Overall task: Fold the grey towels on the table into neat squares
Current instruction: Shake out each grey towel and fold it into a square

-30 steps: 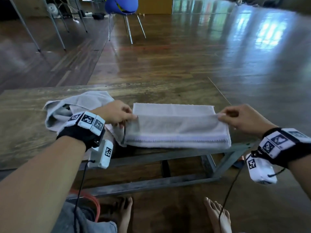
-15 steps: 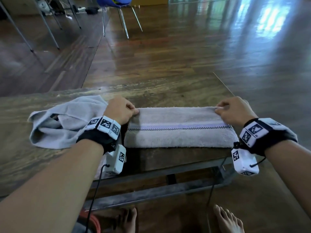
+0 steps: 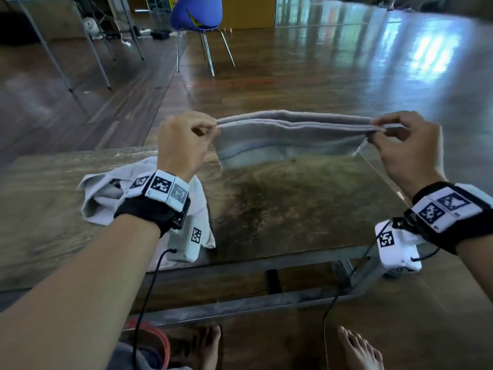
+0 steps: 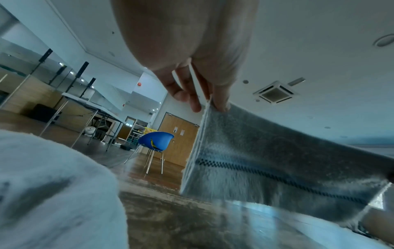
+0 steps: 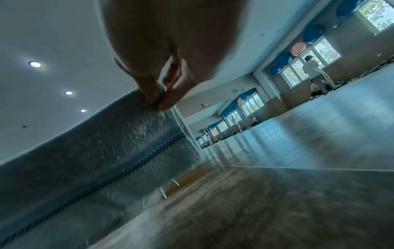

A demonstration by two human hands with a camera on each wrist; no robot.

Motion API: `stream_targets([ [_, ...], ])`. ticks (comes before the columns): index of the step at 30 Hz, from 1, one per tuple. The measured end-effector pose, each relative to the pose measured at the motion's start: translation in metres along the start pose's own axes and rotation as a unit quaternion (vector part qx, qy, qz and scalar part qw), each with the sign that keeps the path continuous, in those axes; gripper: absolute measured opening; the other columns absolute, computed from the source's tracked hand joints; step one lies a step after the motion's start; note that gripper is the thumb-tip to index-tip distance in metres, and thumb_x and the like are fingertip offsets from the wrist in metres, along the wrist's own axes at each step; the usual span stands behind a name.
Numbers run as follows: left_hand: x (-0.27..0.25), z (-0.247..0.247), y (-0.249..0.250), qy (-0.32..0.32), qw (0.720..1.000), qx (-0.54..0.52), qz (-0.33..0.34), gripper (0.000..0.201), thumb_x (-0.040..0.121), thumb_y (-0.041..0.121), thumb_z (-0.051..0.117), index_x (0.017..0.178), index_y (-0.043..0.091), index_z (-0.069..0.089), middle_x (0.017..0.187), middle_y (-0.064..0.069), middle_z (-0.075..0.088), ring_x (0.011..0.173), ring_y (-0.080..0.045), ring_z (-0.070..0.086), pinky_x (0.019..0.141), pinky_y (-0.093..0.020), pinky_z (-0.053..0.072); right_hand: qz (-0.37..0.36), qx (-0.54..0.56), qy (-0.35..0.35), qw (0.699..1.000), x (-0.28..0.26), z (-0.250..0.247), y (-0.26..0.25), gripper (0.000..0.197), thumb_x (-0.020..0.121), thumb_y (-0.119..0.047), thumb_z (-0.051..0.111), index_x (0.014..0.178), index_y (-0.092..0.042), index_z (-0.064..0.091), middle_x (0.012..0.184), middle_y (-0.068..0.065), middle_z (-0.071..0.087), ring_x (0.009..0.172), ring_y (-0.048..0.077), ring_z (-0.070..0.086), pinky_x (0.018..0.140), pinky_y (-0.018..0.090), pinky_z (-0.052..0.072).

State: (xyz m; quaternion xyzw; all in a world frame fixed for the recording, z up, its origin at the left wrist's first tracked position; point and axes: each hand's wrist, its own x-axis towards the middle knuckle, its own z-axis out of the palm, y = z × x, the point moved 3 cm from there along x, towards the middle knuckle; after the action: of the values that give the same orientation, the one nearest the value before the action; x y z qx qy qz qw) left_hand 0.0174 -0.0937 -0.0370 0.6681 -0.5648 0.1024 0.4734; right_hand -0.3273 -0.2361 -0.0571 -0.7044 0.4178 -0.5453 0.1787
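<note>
A grey towel [image 3: 288, 140], folded into a long strip with a dark stitched band, hangs in the air above the wooden table [image 3: 280, 206]. My left hand [image 3: 186, 140] pinches its upper left corner [image 4: 210, 105]. My right hand [image 3: 397, 140] pinches the upper right corner [image 5: 160, 99]. The strip is stretched between both hands, and its lower edge hangs just above the tabletop. A second grey towel [image 3: 106, 193] lies crumpled on the table at the left, partly hidden by my left wrist.
The table's front edge and metal frame [image 3: 240, 305] run below my forearms, with bare feet on the floor beneath. A blue chair [image 3: 197, 14] and metal table legs stand on the wooden floor beyond. People stand far off by the windows [image 5: 313, 70].
The folded towel lay flat on the table with both hands at its far corners. Now both hands have lifted it off the table, and it hangs stretched between them.
</note>
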Motion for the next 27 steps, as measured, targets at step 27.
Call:
stream_targets([
  [27, -0.060, 0.042, -0.047, -0.269, 0.902, 0.194, -0.277, 0.039, 0.077, 0.021, 0.078, 0.058, 0.007, 0.047, 0.063, -0.008, 0.054, 0.054, -0.022, 0.048, 0.047, -0.028, 0.032, 0.233, -0.257, -0.242, 0.906, -0.063, 0.011, 0.043, 0.029, 0.091, -0.031, 0.071, 0.066, -0.017, 0.069, 0.104, 0.016, 0.068, 0.098, 0.030, 0.057, 0.084, 0.037, 0.047],
])
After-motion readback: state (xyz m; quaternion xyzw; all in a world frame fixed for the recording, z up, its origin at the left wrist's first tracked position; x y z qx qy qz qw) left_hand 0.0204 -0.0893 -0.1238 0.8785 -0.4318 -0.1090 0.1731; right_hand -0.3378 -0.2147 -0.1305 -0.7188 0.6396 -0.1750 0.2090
